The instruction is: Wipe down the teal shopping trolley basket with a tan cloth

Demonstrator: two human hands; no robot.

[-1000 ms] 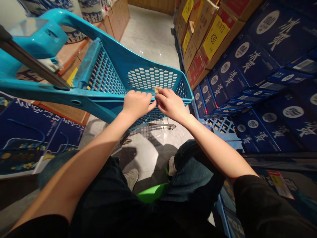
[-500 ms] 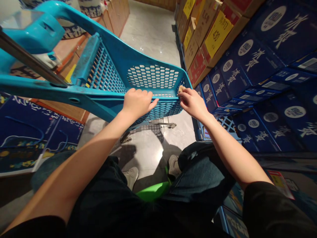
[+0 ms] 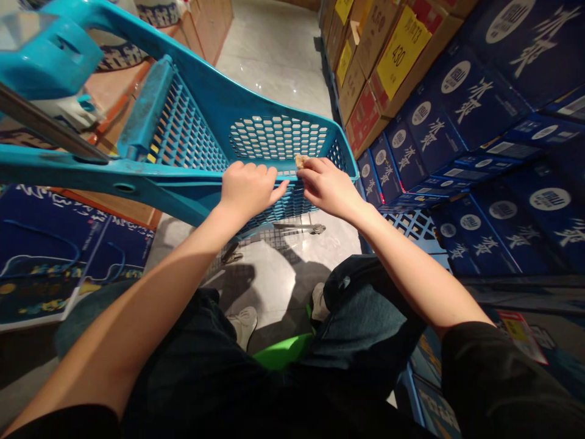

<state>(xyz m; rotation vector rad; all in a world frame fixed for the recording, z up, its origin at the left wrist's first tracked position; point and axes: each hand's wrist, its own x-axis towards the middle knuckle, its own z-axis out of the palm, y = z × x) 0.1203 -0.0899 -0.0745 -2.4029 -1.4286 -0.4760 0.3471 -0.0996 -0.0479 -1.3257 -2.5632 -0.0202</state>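
Our left hand (image 3: 248, 188) is clasped over the blue cart (image 3: 196, 175), likely steadying it. Our right hand (image 3: 331, 188) pinches a tan wad (image 3: 300, 161), presumably for control

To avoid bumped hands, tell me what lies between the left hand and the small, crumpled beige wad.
In the head view, only a short, bare stretch of the turquoise plastic shopping cart's rim shows between the left hand and the wad.
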